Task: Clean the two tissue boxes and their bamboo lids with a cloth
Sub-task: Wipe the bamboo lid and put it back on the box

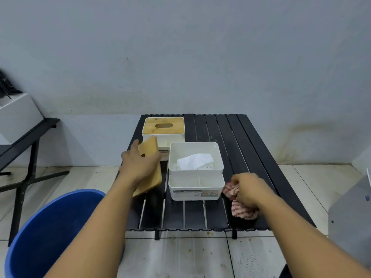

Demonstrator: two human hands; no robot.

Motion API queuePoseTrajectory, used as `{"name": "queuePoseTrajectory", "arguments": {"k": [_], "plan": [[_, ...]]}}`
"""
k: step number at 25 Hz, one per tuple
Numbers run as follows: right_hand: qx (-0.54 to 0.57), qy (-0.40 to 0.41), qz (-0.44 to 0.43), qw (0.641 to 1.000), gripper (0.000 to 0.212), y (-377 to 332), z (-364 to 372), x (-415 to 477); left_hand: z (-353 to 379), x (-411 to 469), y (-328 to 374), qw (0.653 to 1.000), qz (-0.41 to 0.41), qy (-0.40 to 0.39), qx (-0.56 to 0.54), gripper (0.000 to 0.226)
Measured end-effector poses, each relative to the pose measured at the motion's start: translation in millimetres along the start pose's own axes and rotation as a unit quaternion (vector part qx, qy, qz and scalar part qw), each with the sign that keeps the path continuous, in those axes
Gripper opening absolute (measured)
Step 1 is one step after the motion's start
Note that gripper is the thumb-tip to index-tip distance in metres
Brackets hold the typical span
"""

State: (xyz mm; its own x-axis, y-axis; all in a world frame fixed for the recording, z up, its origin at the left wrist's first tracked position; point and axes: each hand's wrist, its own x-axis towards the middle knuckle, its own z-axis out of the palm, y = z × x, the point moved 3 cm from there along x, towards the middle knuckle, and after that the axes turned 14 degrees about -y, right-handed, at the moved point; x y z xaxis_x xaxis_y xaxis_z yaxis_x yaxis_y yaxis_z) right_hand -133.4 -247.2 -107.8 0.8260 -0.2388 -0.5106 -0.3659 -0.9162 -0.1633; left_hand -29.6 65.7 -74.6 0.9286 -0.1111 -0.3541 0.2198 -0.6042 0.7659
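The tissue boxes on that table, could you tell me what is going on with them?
A person's left hand holds a bamboo lid beside the near tissue box, which stands open with a tissue inside. The right hand grips a striped cloth on the table, right of that box. The far box is closed.

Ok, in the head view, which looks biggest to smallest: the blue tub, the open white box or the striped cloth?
1. blue tub, though nearness to the camera enlarges it.
2. open white box.
3. striped cloth, partly hidden under the right hand.
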Motion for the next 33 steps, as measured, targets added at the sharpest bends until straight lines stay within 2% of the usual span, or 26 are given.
{"name": "queuePoseTrajectory", "arguments": {"k": [1, 2, 3, 4, 5, 6, 7, 8, 9, 10, 11, 12, 14, 16, 18, 22, 26, 28, 29, 31, 33], "plan": [[0.063, 0.037, 0.011, 0.997, 0.033, 4.3, -13.3, -4.7, -7.7, -13.3, 12.4, 0.992, 0.061, -0.015, -0.112, 0.082], [0.146, 0.086, 0.003, 0.986, 0.028, 4.6, -30.0, -10.6, -12.8, -28.1, 24.2, 0.965, 0.119, -0.038, -0.231, 0.064], [0.243, 0.135, -0.034, 0.96, 0.028, 0.9, -46.9, -18.4, -12.1, -42.9, 35.3, 0.923, 0.163, -0.08, -0.339, 0.049], [0.358, 0.169, -0.098, 0.913, 0.029, -8.5, -62.0, -32.5, -6.0, -55.7, 45.7, 0.877, 0.188, -0.135, -0.42, 0.043], [0.48, 0.161, -0.18, 0.844, 0.028, -25.7, -74.0, -48.2, 0.4, -65.5, 54.5, 0.843, 0.198, -0.176, -0.469, 0.043], [0.579, 0.106, -0.257, 0.767, 0.025, -49.4, -82.8, -62.6, 7.8, -72.0, 60.8, 0.821, 0.199, -0.196, -0.498, 0.044], [0.626, 0.067, -0.306, 0.714, 0.021, -71.2, -89.0, -72.7, 16.5, -75.6, 66.0, 0.804, 0.198, -0.206, -0.522, 0.043], [0.628, 0.073, -0.337, 0.697, 0.023, -90.2, -91.8, -81.1, 24.7, -77.0, 71.2, 0.788, 0.2, -0.215, -0.542, 0.042], [0.587, 0.128, -0.337, 0.725, 0.027, -103.0, -89.7, -83.3, 31.5, -76.9, 73.5, 0.774, 0.202, -0.222, -0.558, 0.043], [0.506, 0.209, -0.325, 0.771, 0.031, -112.2, -86.3, -84.2, 38.1, -79.4, 76.6, 0.763, 0.203, -0.228, -0.57, 0.046], [0.401, 0.287, -0.306, 0.815, 0.037, -116.5, -79.0, -83.7, 43.2, -79.4, 76.4, 0.755, 0.203, -0.228, -0.581, 0.051], [0.295, 0.325, -0.294, 0.849, 0.044, -119.9, -69.5, -84.9, 47.2, -78.7, 75.4, 0.748, 0.204, -0.231, -0.588, 0.054], [0.154, 0.271, -0.304, 0.9, 0.069, -124.1, -49.4, -81.5, 49.3, -74.4, 70.8, 0.744, 0.205, -0.227, -0.594, 0.057], [0.088, 0.237, -0.301, 0.92, 0.082, -121.4, -39.5, -76.1, 46.7, -73.0, 67.5, 0.747, 0.196, -0.221, -0.596, 0.059], [0.094, 0.256, -0.275, 0.922, 0.075, -111.7, -43.1, -71.7, 46.3, -75.1, 68.8, 0.749, 0.19, -0.227, -0.593, 0.055], [0.184, 0.346, -0.201, 0.898, 0.04, -96.4, -58.4, -69.3, 60.2, -91.8, 81.0, 0.765, 0.202, -0.268, -0.55, 0.042], [0.279, 0.334, -0.191, 0.88, 0.04, -93.3, -72.6, -73.3, 77.4, -103.7, 88.0, 0.802, 0.212, -0.275, -0.486, 0.03], [0.291, 0.347, -0.224, 0.863, 0.037, -102.8, -77.7, -82.8, 83.8, -105.6, 89.0, 0.813, 0.22, -0.268, -0.469, 0.028], [0.3, 0.36, -0.255, 0.846, 0.032, -109.1, -79.8, -90.5, 85.2, -106.9, 90.7, 0.81, 0.225, -0.263, -0.474, 0.025], [0.314, 0.368, -0.3, 0.822, 0.025, -119.7, -81.7, -102.9, 83.6, -109.0, 93.2, 0.794, 0.236, -0.248, -0.503, 0.034], [0.31, 0.354, -0.287, 0.834, 0.028, -123.4, -78.9, -101.6, 76.7, -107.5, 91.8, 0.769, 0.25, -0.239, -0.537, 0.041]]}}
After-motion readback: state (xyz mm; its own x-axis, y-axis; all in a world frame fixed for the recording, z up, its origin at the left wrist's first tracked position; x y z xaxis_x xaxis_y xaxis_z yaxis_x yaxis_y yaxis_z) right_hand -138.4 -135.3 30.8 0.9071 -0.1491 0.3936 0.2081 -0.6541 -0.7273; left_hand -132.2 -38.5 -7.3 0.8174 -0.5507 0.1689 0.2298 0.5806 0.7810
